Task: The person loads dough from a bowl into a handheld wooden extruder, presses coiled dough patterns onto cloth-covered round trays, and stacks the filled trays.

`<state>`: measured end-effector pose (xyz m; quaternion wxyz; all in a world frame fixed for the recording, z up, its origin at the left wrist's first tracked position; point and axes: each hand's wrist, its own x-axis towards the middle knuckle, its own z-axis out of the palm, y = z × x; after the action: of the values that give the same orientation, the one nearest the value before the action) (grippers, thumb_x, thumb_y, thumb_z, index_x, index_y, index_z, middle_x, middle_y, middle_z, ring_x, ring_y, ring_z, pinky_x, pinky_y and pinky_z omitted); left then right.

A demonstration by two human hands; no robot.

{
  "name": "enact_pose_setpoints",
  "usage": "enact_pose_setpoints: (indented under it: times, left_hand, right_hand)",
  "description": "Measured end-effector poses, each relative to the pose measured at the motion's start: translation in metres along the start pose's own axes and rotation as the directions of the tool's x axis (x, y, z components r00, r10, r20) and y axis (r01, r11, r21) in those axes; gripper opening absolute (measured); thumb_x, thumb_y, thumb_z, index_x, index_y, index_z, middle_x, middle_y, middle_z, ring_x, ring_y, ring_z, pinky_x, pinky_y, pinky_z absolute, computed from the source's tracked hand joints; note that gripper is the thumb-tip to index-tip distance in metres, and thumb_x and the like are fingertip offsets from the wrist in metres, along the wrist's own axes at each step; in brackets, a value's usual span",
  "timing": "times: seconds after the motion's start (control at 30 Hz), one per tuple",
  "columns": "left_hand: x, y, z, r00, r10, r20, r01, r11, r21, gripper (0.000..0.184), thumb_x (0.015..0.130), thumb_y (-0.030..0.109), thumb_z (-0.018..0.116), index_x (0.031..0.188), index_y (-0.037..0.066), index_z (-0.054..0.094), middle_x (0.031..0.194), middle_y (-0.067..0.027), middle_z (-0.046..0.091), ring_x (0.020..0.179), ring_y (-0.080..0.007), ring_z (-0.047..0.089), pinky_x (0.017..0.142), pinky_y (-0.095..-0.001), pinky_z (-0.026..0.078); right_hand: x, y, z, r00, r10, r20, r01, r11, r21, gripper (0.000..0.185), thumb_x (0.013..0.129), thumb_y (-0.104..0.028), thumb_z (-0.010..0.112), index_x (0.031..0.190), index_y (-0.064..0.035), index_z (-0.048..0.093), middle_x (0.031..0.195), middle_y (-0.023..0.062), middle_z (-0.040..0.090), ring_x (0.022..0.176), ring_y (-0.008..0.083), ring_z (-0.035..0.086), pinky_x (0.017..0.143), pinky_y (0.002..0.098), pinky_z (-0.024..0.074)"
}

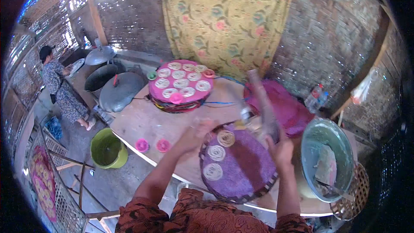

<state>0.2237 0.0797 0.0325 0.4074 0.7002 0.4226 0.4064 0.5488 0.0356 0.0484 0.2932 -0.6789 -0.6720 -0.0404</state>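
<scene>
Standing at a pale table (142, 118), we see a person in a patterned rust-coloured top working over a round purple tray (239, 182) with a dark woven rim. The tray lies at the near right of the table and bears three pale coils (216, 152) in a row along its left side. The left hand (200, 133) is at the tray's far left rim; it is blurred, and we cannot tell whether it grips anything. The right hand (281, 151) is at the tray's right side, next to the near end of a long wooden tool (265, 101) (this too is smeared by motion). Its fingers look bent, yet we cannot tell whether they grasp the tool.

Farther left on the table we find a round stack (183, 106) topped with pink cloth, on which more coils are set out. Two small pink cups (163, 145) stand near the table's left edge. A crumpled magenta cloth (278, 105) lies beyond the tray, on the right. At the near right we note a teal bucket (306, 155) containing a pale block. A yellow-green bucket (123, 157) is at left, below the table's edge. At far left, a second person (64, 90) in a patterned dress holds a pale plate-like object beside some large pans (123, 95).
</scene>
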Motion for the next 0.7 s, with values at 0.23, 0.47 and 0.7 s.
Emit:
enact_pose_setpoints:
  times: [0.23,0.47,0.7]
  left_hand:
    - [-0.004,-0.133,-0.206,0.854,-0.234,-0.464,0.165,0.969,-0.185,0.039,0.085,0.013,0.058,0.121,0.002,0.048,0.111,-0.0103,0.059,0.094,-0.0151,0.058,0.077,-0.0275,0.047]
    - [0.006,-0.195,-0.304,0.801,-0.364,-0.476,0.275,0.929,-0.248,0.034,0.084,0.011,0.056,0.117,0.004,0.052,0.1,-0.0065,0.064,0.082,-0.0121,0.059,0.069,-0.0254,0.046]
    - [0.061,-0.22,-0.343,0.862,-0.141,-0.488,0.181,0.983,0.037,0.033,0.084,0.017,0.059,0.114,0.002,0.054,0.101,-0.0104,0.064,0.087,-0.0225,0.061,0.078,-0.0313,0.048]
  right_hand:
    - [0.104,0.062,0.104,0.964,0.211,-0.162,-0.248,0.932,-0.264,0.07,0.077,-0.036,0.068,0.131,-0.0039,0.037,0.095,0.0252,0.063,0.084,0.0398,0.062,0.071,0.0478,0.0488]
    - [0.091,0.08,0.18,0.868,0.48,-0.13,-0.49,0.781,-0.388,0.083,0.07,-0.036,0.076,0.135,-0.0137,0.029,0.106,0.0168,0.062,0.09,0.0367,0.063,0.075,0.0481,0.05]
    - [0.124,0.025,0.167,0.81,0.568,-0.148,-0.524,0.588,-0.616,0.068,0.075,-0.038,0.069,0.13,-0.0109,0.04,0.11,0.0182,0.059,0.098,0.0374,0.059,0.08,0.0466,0.0475]
